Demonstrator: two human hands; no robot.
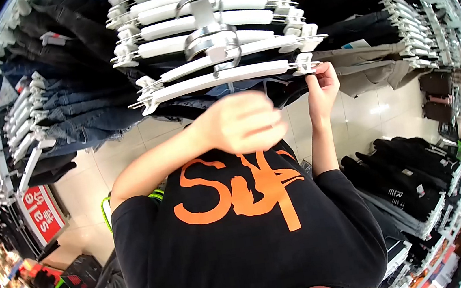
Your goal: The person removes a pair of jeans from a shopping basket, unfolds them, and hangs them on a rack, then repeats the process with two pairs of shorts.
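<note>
My right hand [323, 86] pinches the clip at the right end of the nearest white clip hanger [227, 77]. Dark blue jeans [223, 90] hang from that hanger, their waistband partly hidden behind my left hand [245, 123]. That left hand is held in front of my chest, just below the hanger's middle, with its fingers curled and slightly blurred. Its palm is turned away, so I cannot see whether anything is inside. Behind the nearest hanger, several more white hangers with metal hooks [211, 41] line up along a rail.
Racks of dark jeans [87, 113] stand to the left, and grey-beige trousers [369, 67] hang to the right. A red sale sign [41, 212] stands at lower left. Folded or hung black clothes [401, 180] fill a rack at lower right. Pale floor tiles [148, 134] show between the racks.
</note>
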